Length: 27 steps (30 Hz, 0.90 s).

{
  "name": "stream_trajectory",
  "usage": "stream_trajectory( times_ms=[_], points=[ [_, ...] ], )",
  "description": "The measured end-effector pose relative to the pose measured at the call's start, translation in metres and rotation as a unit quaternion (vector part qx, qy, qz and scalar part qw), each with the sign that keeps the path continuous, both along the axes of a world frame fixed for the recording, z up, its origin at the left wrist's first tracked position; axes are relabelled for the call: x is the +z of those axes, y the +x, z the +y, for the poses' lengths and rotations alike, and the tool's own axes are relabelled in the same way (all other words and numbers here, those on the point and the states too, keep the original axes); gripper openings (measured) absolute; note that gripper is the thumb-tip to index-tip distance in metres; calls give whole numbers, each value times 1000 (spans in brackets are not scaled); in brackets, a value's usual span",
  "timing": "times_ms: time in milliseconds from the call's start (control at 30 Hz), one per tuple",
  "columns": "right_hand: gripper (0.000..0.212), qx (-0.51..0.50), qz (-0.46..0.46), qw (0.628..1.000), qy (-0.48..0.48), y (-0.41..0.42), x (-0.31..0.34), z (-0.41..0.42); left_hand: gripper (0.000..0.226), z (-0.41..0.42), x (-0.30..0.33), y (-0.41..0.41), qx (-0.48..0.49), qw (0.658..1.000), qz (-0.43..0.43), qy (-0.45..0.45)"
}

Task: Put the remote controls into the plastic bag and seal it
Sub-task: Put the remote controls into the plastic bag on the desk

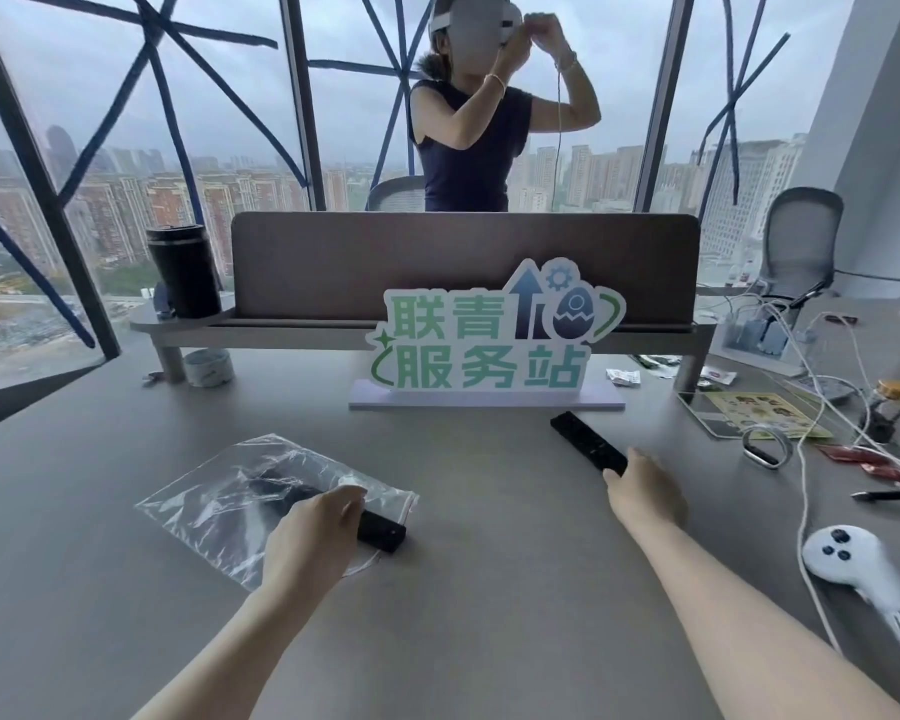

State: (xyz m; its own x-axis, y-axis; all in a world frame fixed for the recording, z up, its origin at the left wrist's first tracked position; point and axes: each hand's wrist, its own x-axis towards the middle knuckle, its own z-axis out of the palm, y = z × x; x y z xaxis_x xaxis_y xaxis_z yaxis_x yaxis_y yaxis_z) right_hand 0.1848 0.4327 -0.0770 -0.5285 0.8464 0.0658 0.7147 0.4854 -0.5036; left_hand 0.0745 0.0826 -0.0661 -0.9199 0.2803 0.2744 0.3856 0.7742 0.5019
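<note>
A clear plastic bag (214, 504) lies flat on the grey table at centre left. One black remote control (380, 532) is partly inside it, its near end sticking out of the bag's mouth. My left hand (313, 537) rests on the bag's opening with fingers curled over that remote. A second black remote control (585, 440) lies on the table to the right, in front of the sign. My right hand (642, 491) touches its near end, fingers around the tip; the remote still lies on the table.
A green-and-white sign (489, 345) on a white base stands mid-table before a desk divider. A white VR controller (848, 561), cables, a ring-shaped band (765, 449) and packets clutter the right side. A tape roll (208, 367) and black tumbler (185, 270) sit back left. A person stands beyond the divider.
</note>
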Motion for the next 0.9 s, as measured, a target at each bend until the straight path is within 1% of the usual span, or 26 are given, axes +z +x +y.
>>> stream_trajectory(
  times_ms=[67,100,133,200,233,300,367,433,500,567,633,733,833,867,900],
  points=[
    [31,16,-14,1000,2,-1,-1,-3,23,-1,-1,-3,1,1000,4,-4],
    [27,30,-10,999,-13,-1,0,-4,24,-1,0,-4,1,1000,2,-3],
    [24,46,8,998,-41,0,2,-4,24,0,1,-4,0,1000,2,0],
    [30,76,86,984,-133,4,12,-8,24,5,9,-2,-3,1000,2,12],
    [32,91,136,968,-192,8,19,-12,24,10,15,0,-8,1000,6,25],
    [31,147,216,917,-302,21,39,-25,24,25,29,3,-37,997,10,62],
    [31,225,226,877,-360,39,61,-38,25,44,43,7,-68,993,8,96],
    [25,290,189,860,-375,56,80,-46,27,60,55,14,-85,990,6,117],
    [17,328,120,864,-363,70,92,-51,27,69,60,21,-97,987,4,130],
    [17,349,46,872,-341,75,94,-58,27,73,61,28,-107,982,-6,153],
    [20,360,8,873,-330,73,89,-72,26,74,60,36,-124,978,-13,170],
    [23,367,14,868,-334,57,70,-107,27,69,56,42,-133,976,-26,168],
    [15,383,77,830,-398,37,50,-145,28,56,55,44,-131,977,-29,165],
    [14,377,96,827,-407,32,44,-153,27,51,55,44,-130,978,-29,159],
    [15,361,114,838,-392,27,40,-158,27,46,55,43,-129,980,-26,152]
  ],
)
